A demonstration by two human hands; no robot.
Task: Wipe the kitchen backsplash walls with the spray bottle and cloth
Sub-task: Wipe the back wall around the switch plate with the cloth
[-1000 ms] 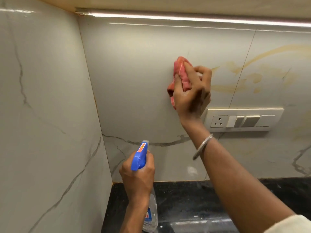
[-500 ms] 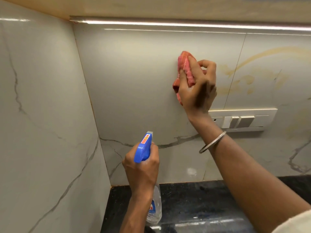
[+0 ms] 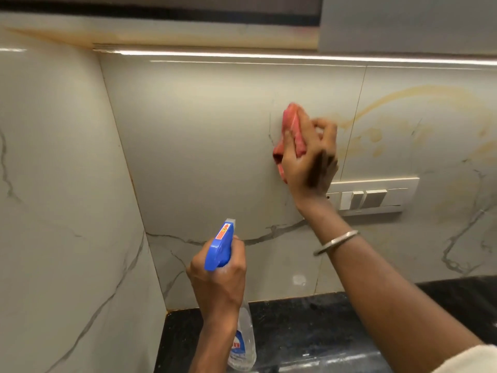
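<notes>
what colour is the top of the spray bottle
The spray head is blue with a small orange sticker, seen in the head view.

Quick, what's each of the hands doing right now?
Left hand: grips the spray bottle by its blue head.
Right hand: holds the pink cloth against the back wall.

— Anything you can read from here?

— Not a word, really. The spray bottle [image 3: 246, 327] on the near left carries a blue and red label [image 3: 236, 346] low on its clear body, but its letters are too blurred.

— And the blue trigger head [image 3: 218, 253]?

— An orange sticker [image 3: 223, 230] on top, with a red mark like an arrow; no letters I can make out.
</notes>
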